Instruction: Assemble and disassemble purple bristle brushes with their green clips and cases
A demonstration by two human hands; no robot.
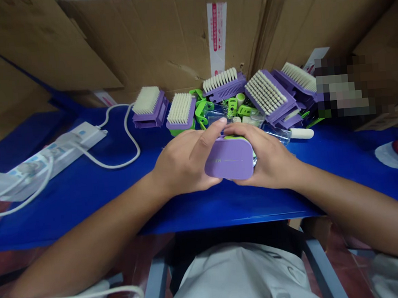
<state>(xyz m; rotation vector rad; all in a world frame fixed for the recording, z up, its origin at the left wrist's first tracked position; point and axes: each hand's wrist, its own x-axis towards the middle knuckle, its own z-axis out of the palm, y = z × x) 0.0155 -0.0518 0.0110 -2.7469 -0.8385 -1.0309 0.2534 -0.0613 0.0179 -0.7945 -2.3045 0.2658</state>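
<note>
Both my hands are closed around a purple plastic case (pixel 227 158), its flat underside tilted toward me. My left hand (pixel 182 161) wraps one end and my right hand (pixel 264 155) the other, so each grip is nearly shut on it, with my left thumb (pixel 214 131) lying across the top beside my right fingers (pixel 242 129). I'm holding the case just above the blue tabletop (pixel 87 217), close to its near edge. Directly ahead, nearly at my fingertips, sits a heap of purple bristle brushes (pixel 181 111) and green plastic parts (pixel 204 109), backed by a cardboard carton (pixel 149 38). Well to my left lie a power strip (pixel 57 158) and a white cable (pixel 132 140).
</note>
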